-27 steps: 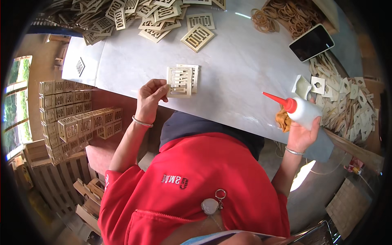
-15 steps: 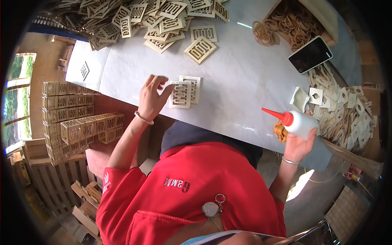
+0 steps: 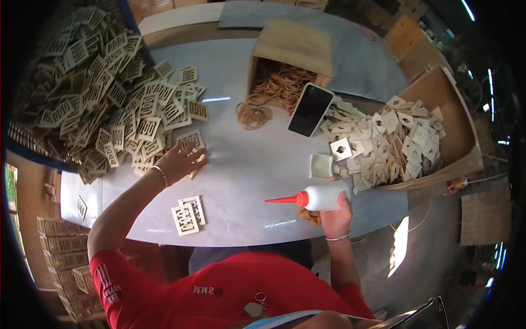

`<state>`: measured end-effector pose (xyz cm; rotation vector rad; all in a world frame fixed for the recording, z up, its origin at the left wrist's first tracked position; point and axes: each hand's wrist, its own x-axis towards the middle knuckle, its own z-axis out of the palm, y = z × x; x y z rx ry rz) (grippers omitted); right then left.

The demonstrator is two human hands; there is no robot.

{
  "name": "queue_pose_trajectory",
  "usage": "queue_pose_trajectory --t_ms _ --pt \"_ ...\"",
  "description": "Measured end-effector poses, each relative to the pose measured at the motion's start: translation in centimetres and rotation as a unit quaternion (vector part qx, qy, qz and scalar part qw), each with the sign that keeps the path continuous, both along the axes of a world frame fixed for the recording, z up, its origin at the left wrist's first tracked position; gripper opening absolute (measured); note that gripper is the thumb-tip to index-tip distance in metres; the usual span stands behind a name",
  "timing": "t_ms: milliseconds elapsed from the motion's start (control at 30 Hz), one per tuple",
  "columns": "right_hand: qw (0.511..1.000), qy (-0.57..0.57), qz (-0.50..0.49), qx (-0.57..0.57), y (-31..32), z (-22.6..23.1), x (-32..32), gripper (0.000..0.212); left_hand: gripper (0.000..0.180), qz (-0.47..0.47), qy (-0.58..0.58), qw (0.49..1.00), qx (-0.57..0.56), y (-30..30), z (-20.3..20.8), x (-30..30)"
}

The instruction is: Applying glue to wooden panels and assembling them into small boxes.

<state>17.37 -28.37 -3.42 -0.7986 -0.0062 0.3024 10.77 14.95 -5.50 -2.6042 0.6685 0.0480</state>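
Note:
My right hand (image 3: pixel 336 222) is wrapped round a white squeeze bottle (image 3: pixel 324 196), its long red nozzle (image 3: pixel 282 199) pointing left. My left hand (image 3: pixel 179 164), fingers spread, is over slotted wooden panels at the near edge of a big pile. One slotted panel (image 3: pixel 190 139) shows just beyond its fingertips; whether they touch it I cannot tell. Two more panels with cut slots lie overlapping near the table's front edge, a front one (image 3: pixel 184 220) and a rear one (image 3: pixel 199 207). A brownish-orange lump (image 3: pixel 310 216) sits beside the bottle, partly hidden by it.
The slotted-panel pile (image 3: pixel 93 82) fills the far left. A wooden box (image 3: pixel 293 44) spills rubber bands (image 3: pixel 253 115); a phone (image 3: pixel 310 109) leans beside it. Right of these are a small pale dish (image 3: pixel 320 165) and a carton (image 3: pixel 466 131) of square pieces with holes. Stacked slotted blocks (image 3: pixel 57 247) stand at lower left.
My left hand has moved from beside the two overlapping panels to the panels by the pile, its fingers spreading. My right hand still holds the bottle, now more level. The view has shifted.

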Motion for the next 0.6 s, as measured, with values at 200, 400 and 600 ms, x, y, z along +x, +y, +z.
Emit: queue_pose_trajectory --t_ms 200,400,600 --pt "1.0 0.01 0.002 -0.004 -1.0 0.3 0.6 0.047 0.025 -0.102 -0.056 0.993 0.029 0.1 2.3 2.0" --pt "0.998 -0.006 0.038 0.055 -1.7 0.0 0.7 0.055 0.008 -0.015 -0.094 0.982 -0.161 0.6 6.7 0.0" --pt "0.998 -0.007 0.05 0.025 -0.3 0.9 0.6 0.06 0.011 0.315 -0.105 0.721 -0.608 -5.0 5.4 -5.2"
